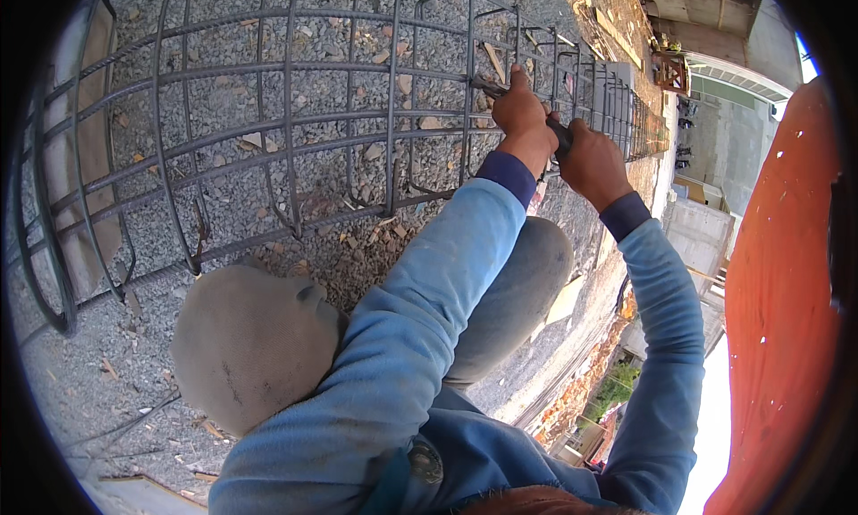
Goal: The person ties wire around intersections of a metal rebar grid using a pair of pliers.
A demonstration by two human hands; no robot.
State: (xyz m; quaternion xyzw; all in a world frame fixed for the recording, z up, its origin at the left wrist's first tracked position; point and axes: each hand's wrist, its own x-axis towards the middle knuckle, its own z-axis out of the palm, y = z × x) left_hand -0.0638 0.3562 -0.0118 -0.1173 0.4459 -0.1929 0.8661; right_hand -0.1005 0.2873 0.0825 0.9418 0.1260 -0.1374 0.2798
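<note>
A reinforcing cage of ribbed steel bars (322,123) and bent stirrups (390,99) lies before me over gravel. My left hand (526,116) is closed around dark metal pincers, its thumb extended along the cage side. The pincers' jaws (488,86) meet a crossing of a long bar and a stirrup; any tie wire there is too small to make out. Just beside it, my right hand (595,158) grips the dark handle end (562,138) of the same tool. Fingers of both hands partly hide the handles.
My bent knees (255,347) are close to the cage's lower bar. A wooden board (94,227) stands by the cage's left end. Gravel (322,39) with wood scraps covers the ground. An orange sheet (784,300) hangs at the right. Concrete walls (697,237) stand farther off.
</note>
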